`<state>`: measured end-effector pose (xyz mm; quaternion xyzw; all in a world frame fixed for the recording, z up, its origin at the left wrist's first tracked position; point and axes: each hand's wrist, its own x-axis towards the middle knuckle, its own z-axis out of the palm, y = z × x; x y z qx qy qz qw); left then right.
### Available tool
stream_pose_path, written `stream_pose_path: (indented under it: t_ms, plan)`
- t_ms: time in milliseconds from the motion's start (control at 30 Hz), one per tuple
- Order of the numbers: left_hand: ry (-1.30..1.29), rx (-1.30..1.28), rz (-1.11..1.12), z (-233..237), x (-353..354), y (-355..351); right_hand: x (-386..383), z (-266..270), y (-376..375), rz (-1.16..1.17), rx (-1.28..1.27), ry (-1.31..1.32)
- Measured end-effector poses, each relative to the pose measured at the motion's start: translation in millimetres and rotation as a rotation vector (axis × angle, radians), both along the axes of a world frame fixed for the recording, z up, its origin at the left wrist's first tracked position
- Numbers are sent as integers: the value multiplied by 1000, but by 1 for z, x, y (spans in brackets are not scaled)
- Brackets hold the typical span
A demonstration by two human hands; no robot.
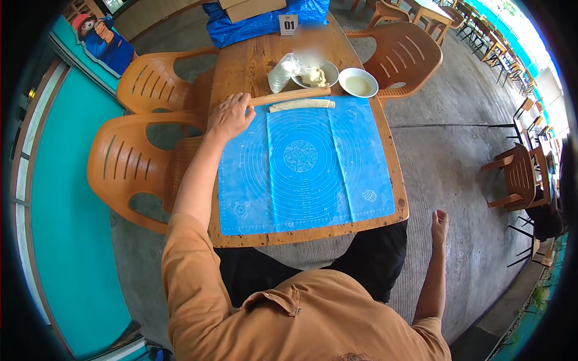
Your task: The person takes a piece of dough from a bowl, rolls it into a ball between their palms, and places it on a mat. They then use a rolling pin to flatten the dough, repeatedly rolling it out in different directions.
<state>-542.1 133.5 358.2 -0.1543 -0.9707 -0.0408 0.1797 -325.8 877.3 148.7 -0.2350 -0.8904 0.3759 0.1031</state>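
Observation:
My left hand (pixel 232 114) is closed around the near-left end of a wooden rolling pin (pixel 289 96), which lies along the far edge of a blue silicone baking mat (pixel 247 174). Just in front of the pin rests a long, pale roll of dough (pixel 301 105), apart from my fingers. Out past the table's right side hangs my right hand (pixel 441 225), its fingers curled in with nothing visible in them. Behind the pin stand a bowl holding a lump of dough (pixel 315 77), a plastic bag of white powder (pixel 280 75) and a white bowl of pale liquid (pixel 358 83).
The wooden table (pixel 253 66) carries a number sign (pixel 288 25), a blue tarp (pixel 226 29) and a cardboard box (pixel 256 8) at its far end. Orange plastic chairs (pixel 141 157) stand along the left, and another chair (pixel 404 57) at the right.

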Motion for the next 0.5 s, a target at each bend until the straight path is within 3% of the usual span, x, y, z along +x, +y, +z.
stream_pose_path:
  t_ms: [500]
  plan:
    - [-22,139,-96,-69,-69,0,8,7,6,-70,-44,3]
